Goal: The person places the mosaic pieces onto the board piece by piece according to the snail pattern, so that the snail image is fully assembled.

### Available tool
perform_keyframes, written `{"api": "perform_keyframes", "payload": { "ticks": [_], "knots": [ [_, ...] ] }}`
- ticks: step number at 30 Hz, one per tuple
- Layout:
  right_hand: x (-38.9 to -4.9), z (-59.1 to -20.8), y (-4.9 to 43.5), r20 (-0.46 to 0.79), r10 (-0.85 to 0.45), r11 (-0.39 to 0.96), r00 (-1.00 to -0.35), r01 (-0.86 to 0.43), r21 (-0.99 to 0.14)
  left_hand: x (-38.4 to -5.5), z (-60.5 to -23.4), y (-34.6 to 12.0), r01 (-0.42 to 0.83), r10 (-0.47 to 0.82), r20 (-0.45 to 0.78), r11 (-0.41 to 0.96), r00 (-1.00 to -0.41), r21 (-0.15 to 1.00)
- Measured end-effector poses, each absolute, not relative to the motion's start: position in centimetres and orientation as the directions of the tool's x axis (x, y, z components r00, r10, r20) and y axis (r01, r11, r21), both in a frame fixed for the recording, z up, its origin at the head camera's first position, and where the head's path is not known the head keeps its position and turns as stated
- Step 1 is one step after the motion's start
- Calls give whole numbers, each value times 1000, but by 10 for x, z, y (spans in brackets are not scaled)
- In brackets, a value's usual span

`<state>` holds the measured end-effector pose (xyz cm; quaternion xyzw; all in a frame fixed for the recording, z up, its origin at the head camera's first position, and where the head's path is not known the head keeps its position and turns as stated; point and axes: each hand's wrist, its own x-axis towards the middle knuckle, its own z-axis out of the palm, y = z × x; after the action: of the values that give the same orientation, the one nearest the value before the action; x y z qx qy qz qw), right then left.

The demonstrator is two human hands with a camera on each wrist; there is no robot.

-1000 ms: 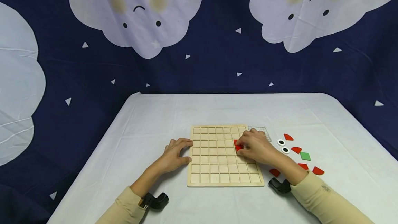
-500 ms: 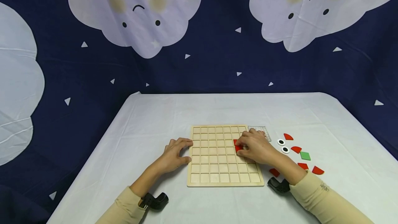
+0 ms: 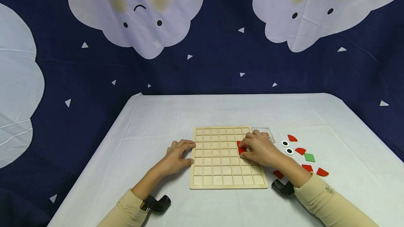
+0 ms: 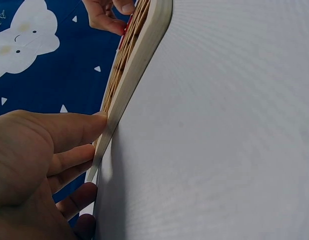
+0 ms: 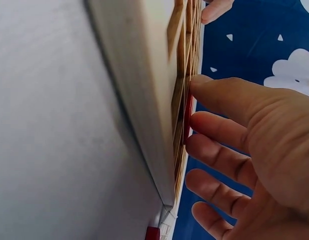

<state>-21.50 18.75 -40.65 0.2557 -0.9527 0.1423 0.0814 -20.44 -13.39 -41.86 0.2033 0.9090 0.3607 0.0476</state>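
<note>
A pale wooden grid board (image 3: 217,162) lies flat on the table. My left hand (image 3: 174,157) is at its left edge, with thumb and fingertips touching the frame; in the left wrist view the thumb (image 4: 77,132) lies nearly straight against the rim. Toward the board's right side, red tile pieces (image 3: 241,151) sit in the grid cells. My right hand (image 3: 261,149) reaches over them, thumb and index fingertips pinching at the red. The right wrist view shows a thin red edge (image 5: 188,120) under those fingertips, the other fingers loosely bent. Part of the red is hidden under the hand.
To the right lie several loose red quarter-round pieces (image 3: 322,172), two white eye discs (image 3: 289,151) and a green diamond piece (image 3: 309,157). A small gridded card (image 3: 268,131) lies at the board's upper right corner, partly behind my right hand.
</note>
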Motion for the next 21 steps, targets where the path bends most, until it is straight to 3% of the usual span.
{"api": "perform_keyframes", "payload": {
  "ticks": [11, 21],
  "knots": [
    [-214, -393, 194, 232, -427, 833, -874, -480, -275, -204, -419, -133, 331, 401, 60, 653, -914, 681],
    [-199, -373, 240, 294, -365, 854, -883, -443, -272, -205, -419, -133, 330, 401, 56, 657, -914, 678]
  ]
}}
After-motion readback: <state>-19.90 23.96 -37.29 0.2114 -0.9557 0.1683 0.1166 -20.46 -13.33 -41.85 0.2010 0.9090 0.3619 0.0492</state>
